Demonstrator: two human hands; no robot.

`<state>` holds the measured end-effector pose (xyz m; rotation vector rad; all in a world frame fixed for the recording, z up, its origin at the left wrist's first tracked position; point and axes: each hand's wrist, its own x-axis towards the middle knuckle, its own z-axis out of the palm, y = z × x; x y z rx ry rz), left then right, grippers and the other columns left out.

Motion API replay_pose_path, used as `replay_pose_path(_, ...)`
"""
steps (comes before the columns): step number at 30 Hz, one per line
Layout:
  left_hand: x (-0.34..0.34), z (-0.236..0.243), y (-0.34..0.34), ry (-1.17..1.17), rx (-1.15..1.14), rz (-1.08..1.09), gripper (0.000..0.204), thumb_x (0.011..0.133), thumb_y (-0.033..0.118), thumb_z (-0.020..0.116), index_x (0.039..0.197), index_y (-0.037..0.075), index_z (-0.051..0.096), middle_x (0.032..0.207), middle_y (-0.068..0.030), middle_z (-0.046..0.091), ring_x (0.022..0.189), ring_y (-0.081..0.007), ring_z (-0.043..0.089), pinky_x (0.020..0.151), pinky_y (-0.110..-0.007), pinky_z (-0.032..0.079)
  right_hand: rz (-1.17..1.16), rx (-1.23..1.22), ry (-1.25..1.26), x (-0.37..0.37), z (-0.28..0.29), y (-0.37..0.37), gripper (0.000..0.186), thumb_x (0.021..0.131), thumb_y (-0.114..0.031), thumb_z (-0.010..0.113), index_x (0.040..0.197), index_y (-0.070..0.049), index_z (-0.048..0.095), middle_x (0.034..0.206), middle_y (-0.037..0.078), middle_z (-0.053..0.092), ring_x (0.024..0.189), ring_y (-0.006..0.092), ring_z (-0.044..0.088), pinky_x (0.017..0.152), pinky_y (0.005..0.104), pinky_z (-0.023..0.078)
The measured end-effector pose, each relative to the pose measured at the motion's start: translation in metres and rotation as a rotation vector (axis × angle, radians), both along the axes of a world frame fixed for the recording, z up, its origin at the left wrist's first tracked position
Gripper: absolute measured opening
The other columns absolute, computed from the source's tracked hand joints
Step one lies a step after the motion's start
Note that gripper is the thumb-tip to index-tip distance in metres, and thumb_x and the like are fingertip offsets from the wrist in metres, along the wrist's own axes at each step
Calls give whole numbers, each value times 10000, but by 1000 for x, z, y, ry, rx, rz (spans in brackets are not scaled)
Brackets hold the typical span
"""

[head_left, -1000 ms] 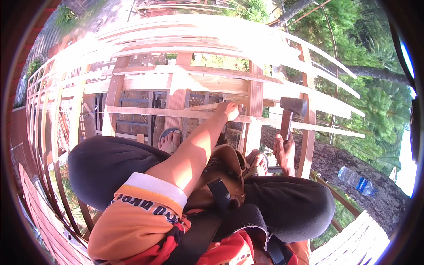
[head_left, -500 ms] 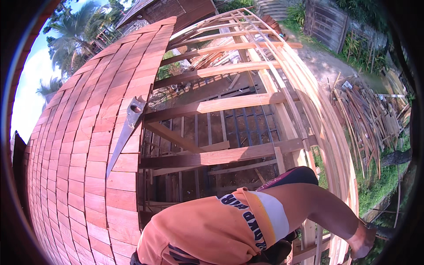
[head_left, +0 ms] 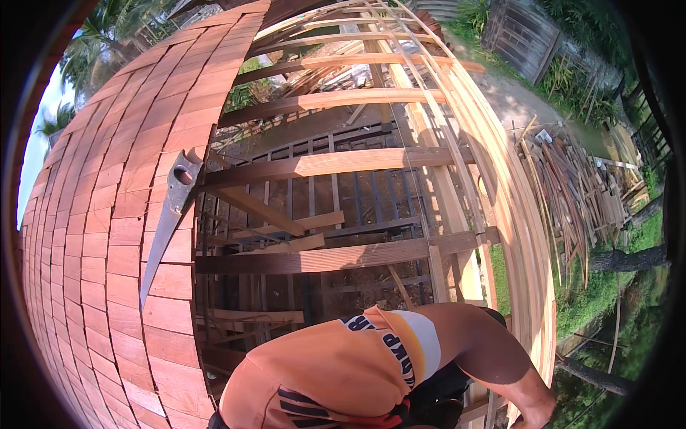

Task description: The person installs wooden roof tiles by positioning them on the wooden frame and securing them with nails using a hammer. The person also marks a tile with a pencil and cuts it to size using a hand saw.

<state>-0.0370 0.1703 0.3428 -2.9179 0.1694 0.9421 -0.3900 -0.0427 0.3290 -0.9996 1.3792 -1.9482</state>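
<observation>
My right arm, in an orange sleeve (head_left: 329, 365) with a white and yellow edge, reaches across the lower part of the view and bends at the elbow. My right hand (head_left: 537, 413) is at the bottom edge, beside long pale battens (head_left: 525, 264). Its fingers are mostly cut off by the frame, so I cannot make out what it holds. My left hand does not show. A handsaw (head_left: 167, 214) with a grey handle lies on reddish wooden shingles (head_left: 100, 264), apart from my arm, its blade tip toward me.
Several rafters (head_left: 336, 163) span an open gap in the roof frame, with dark ground and loose timber below. A pile of scrap wood (head_left: 572, 193) lies on the ground at right, near grass and tree trunks. An old wooden door panel (head_left: 522, 39) stands at far right.
The whole view has shifted, so the roof and saw appear farther left. My right hand has drawn inward and lower, partly leaving the frame. The saw stays on the shingles.
</observation>
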Motion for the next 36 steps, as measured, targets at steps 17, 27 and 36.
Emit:
replay_pose_path(17,44,22,-58,22,147,-359,396,958,421,500,1223,158,635,1265,-46,628,1143,-168,579,994,-358,437,-177,-96,-97,22,-21,11,251,979,-325,660,947,-103,547,612,-48,490,458,64,426,413,236,334)
replay_pose_path(27,32,27,-71,-124,23,-267,332,931,371,535,1123,129,656,1151,-77,647,1055,-210,609,930,-393,460,-477,16,-302,60,-57,65,262,970,-334,673,972,-105,546,624,-50,494,473,62,435,423,235,342)
replay_pose_path(36,1,39,-77,-311,-170,-106,279,907,327,567,1034,103,674,1050,-105,665,976,-248,636,873,-425,482,-948,158,-734,171,-118,100,276,963,-343,686,994,-107,545,635,-51,498,486,60,443,432,233,350)
